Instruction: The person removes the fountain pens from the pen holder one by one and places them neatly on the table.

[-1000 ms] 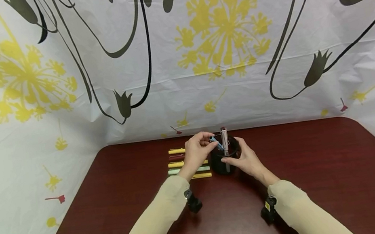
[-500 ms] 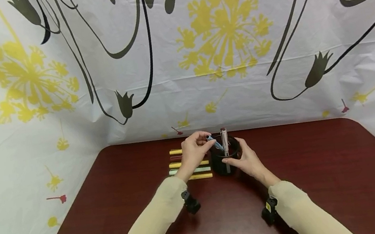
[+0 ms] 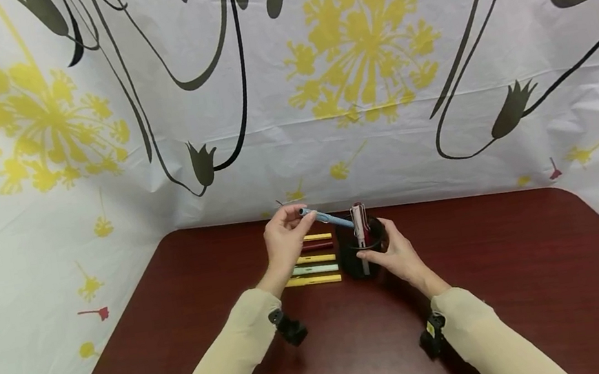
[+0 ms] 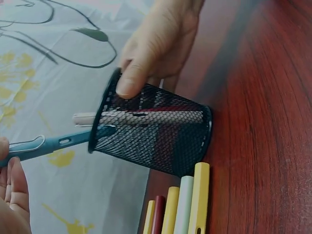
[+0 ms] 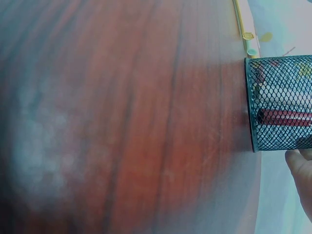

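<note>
My left hand [image 3: 284, 240] pinches a blue pen [image 3: 330, 217] by its upper end between thumb and fingers. The pen slants; in the left wrist view its lower end reaches past the rim into a black mesh pen cup [image 4: 161, 141]. My right hand [image 3: 400, 257] grips the side of that cup, thumb toward me, some fingers hidden behind it. The cup stands upright on the table. Inside it a pale pen [image 4: 161, 117] leans nearly upright, and a dark red pen [image 5: 287, 118] shows through the mesh in the right wrist view.
Left of the cup lies a row of pens: a near yellow pen [image 3: 314, 281], a light green pen [image 3: 317, 269], another yellow pen [image 3: 318, 258], a dark red pen [image 3: 317, 247] and a far yellow pen [image 3: 317, 236]. A patterned cloth [image 3: 262, 101] hangs behind the brown table [image 3: 354, 348].
My left hand has moved left and slightly up, drawing the blue pen partly out of the cup and tilting it flatter. My right hand keeps its grip on the cup.
</note>
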Action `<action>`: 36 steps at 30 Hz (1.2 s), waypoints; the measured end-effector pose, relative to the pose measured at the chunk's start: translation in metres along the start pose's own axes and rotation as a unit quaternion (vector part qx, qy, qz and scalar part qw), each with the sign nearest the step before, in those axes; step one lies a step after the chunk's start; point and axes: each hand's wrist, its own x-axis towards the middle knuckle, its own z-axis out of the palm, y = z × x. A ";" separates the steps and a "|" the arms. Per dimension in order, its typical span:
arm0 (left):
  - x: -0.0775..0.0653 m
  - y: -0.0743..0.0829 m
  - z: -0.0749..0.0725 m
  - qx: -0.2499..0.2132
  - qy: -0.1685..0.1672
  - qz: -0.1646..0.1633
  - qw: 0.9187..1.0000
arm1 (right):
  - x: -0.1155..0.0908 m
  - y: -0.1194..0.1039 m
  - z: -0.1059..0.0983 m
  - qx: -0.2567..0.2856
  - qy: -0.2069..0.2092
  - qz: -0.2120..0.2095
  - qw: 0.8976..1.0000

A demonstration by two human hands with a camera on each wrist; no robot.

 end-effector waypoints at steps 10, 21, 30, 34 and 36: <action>-0.003 0.009 -0.023 -0.114 0.057 -0.058 0.990 | 0.008 0.022 0.002 -0.002 0.010 -0.017 1.000; -0.021 0.007 -0.040 -0.165 0.076 -0.123 0.976 | 0.008 0.022 0.001 -0.010 0.008 -0.011 1.000; -0.043 -0.007 -0.054 -0.152 0.071 -0.175 0.970 | 0.010 0.021 0.000 -0.014 0.006 -0.008 1.000; -0.051 -0.015 -0.058 -0.145 0.066 -0.198 0.967 | 0.010 0.021 0.001 -0.011 0.007 -0.007 1.000; -0.055 -0.020 -0.060 -0.138 0.062 -0.205 0.967 | 0.010 0.022 0.001 -0.007 0.009 -0.008 1.000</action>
